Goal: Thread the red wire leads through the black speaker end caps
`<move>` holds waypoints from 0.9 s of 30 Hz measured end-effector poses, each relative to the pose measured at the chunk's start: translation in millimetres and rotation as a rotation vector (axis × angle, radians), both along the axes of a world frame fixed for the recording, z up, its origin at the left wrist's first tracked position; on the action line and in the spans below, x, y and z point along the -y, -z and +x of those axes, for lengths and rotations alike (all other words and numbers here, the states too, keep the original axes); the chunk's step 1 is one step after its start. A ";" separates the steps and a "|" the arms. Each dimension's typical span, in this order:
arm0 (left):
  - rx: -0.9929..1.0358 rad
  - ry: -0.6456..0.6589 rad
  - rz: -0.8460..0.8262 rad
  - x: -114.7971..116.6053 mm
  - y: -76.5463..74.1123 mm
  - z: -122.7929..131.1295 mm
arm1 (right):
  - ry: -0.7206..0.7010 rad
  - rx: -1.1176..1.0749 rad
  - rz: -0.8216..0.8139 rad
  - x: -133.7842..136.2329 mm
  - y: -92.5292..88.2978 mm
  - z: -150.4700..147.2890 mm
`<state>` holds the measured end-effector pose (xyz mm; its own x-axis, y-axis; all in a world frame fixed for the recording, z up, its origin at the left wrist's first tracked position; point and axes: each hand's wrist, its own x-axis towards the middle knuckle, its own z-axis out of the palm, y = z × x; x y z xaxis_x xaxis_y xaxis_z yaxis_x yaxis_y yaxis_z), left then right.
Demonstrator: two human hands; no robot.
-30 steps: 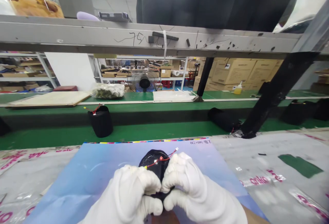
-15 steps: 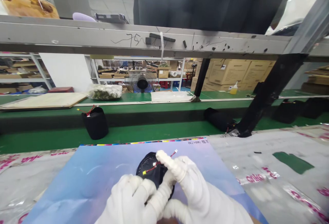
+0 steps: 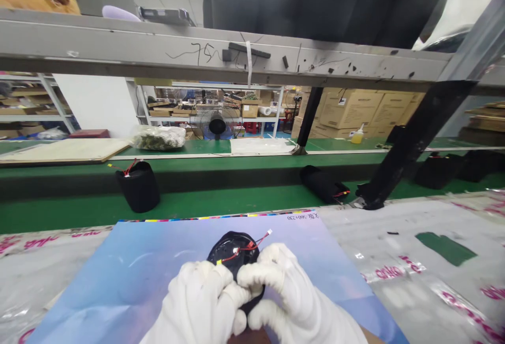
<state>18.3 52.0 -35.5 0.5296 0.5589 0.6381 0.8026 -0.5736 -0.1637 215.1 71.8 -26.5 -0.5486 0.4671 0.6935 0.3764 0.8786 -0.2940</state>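
A black fabric-covered cylinder (image 3: pixel 232 244) is on the blue printed sheet (image 3: pixel 158 260), its round dark end facing up toward me. Thin red and black wires (image 3: pixel 248 248) with a yellow and a white connector stick out of that end. My left hand (image 3: pixel 197 296), in a white glove, is closed at the near left edge of the cylinder. Also gloved in white, my right hand (image 3: pixel 292 291) curls its finger and thumb around the near right edge. The fingertips of both hands meet at the near rim, and the cylinder's lower near side is hidden behind them.
Beyond the sheet runs a green conveyor (image 3: pixel 221 196) carrying an upright black cylinder (image 3: pixel 138 189) and a lying one (image 3: pixel 323 185). A black-wrapped post (image 3: pixel 410 149) rises at right. A shelf beam (image 3: pixel 158 44) crosses overhead. A green scrap (image 3: pixel 445 248) lies at right.
My right index finger, stretched across the cylinder's top before, has drawn back and curled at the near rim. On the conveyor, the black cylinders have shifted left; the lying one's wires now show.
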 end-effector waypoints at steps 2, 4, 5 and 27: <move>0.120 0.098 -0.104 -3.6 -2.4 -6.2 | -0.009 -0.033 -0.105 0.2 -0.7 2.0; 0.291 0.240 -0.214 -6.2 -4.4 -12.5 | -0.034 -0.056 -0.124 -0.1 -0.8 5.2; 0.373 0.295 -0.242 -6.6 -5.2 -14.9 | -0.047 -0.050 -0.115 -0.7 -0.8 6.3; 0.471 0.388 0.002 -21.6 22.1 -35.6 | 0.059 -0.669 -0.953 1.9 37.5 -15.9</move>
<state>-17.3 73.6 -57.6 0.3547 0.3803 0.8542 0.5213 -0.8388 0.1569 199.2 69.9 -64.0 -0.1660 0.9674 0.1911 -0.0708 0.1816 -0.9808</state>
